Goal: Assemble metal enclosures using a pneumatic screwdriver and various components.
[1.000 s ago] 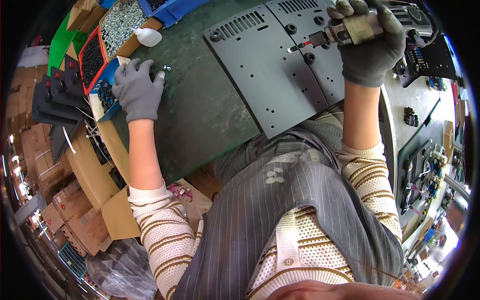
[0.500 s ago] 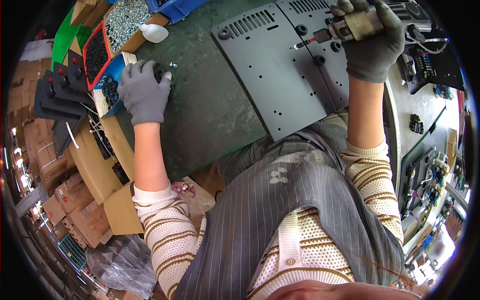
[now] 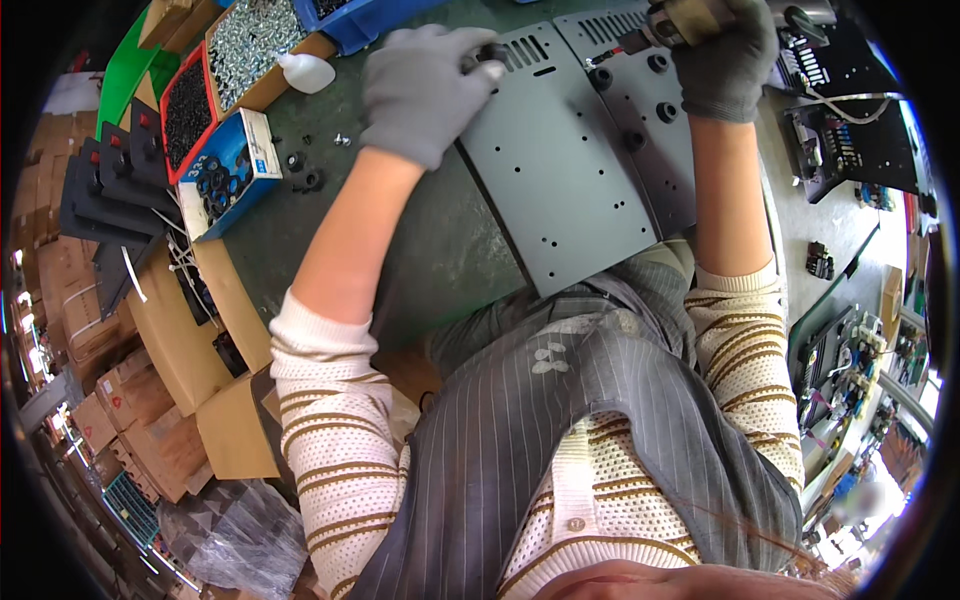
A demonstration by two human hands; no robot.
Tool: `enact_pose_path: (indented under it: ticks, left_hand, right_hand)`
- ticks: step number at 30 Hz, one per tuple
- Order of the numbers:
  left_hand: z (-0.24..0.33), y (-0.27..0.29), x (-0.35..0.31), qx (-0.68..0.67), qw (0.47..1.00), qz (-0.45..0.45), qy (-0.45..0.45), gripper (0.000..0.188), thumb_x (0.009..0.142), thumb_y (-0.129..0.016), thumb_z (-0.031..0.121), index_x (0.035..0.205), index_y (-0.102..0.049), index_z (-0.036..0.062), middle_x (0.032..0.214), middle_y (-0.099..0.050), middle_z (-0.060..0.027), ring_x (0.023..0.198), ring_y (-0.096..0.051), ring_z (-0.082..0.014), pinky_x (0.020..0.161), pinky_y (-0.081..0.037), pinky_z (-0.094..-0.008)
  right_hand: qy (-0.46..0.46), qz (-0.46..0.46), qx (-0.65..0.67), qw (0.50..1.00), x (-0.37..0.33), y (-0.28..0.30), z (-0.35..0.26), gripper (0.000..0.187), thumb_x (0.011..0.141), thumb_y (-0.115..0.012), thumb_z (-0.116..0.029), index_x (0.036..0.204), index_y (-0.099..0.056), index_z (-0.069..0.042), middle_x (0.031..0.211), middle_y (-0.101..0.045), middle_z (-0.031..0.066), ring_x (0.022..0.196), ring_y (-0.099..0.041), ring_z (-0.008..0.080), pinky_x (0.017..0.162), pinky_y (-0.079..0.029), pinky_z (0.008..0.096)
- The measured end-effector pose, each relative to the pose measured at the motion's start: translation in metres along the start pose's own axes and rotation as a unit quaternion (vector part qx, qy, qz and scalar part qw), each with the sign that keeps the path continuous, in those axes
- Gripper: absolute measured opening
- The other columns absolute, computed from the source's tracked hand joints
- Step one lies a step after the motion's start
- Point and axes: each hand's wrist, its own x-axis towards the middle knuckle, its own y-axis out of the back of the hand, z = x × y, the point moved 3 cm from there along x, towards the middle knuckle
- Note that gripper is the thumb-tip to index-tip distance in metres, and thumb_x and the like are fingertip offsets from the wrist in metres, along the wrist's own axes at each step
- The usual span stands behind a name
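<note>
My left hand (image 3: 420, 95), in a grey work glove, is at the far left corner of a dark grey metal panel (image 3: 560, 165). Its thumb and fingers close round a small black rubber foot (image 3: 487, 56), partly hidden by the glove. A power screwdriver (image 3: 690, 20) is gripped in my gloved right hand (image 3: 728, 60) over the far part of a second dark panel (image 3: 660, 170). The red-collared bit points left, its tip close to another black rubber foot (image 3: 600, 78). More rubber feet (image 3: 667, 112) stand on the second panel.
At the left are a blue box of black rubber parts (image 3: 222, 185), a red bin of black screws (image 3: 188, 115) and a carton of silver screws (image 3: 250, 50). A white bottle (image 3: 306, 73) stands beside them. Loose screws (image 3: 342, 140) and black feet (image 3: 308, 180) lie on the green table (image 3: 420, 240).
My left hand has moved right from the blue box to the panel's far left corner and closed round the foot there. The screwdriver has shifted slightly away and left. The panels have moved slightly.
</note>
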Motion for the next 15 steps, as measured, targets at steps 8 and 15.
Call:
enact_pose_path:
  ticks: [8, 15]
  left_hand:
    - [0.029, -0.049, 0.044, -0.041, 0.997, -0.063, 0.027, 0.031, 0.078, -0.069, 0.040, 0.102, -0.072, 0.0214, 0.087, -0.067, -0.0056, 0.089, -0.061, -0.0270, 0.078, -0.049, -0.0399]
    - [0.027, -0.060, 0.039, -0.056, 0.995, -0.042, 0.076, 0.029, 0.077, -0.070, 0.040, 0.097, -0.072, 0.0193, 0.089, -0.066, -0.0039, 0.091, -0.060, -0.0256, 0.080, -0.049, -0.0397]
  right_hand:
    - [-0.050, -0.157, 0.092, 0.982, 0.032, -0.019, 0.034, 0.016, 0.085, -0.058, -0.022, 0.085, -0.056, -0.006, 0.068, -0.055, 0.0062, 0.062, -0.058, 0.0194, 0.062, -0.050, 0.0333]
    - [-0.070, -0.120, -0.158, 0.978, 0.028, -0.034, 0.051, 0.025, 0.079, -0.061, -0.007, 0.102, -0.050, -0.003, 0.070, -0.055, 0.0071, 0.052, -0.053, 0.0142, 0.046, -0.042, 0.0267]
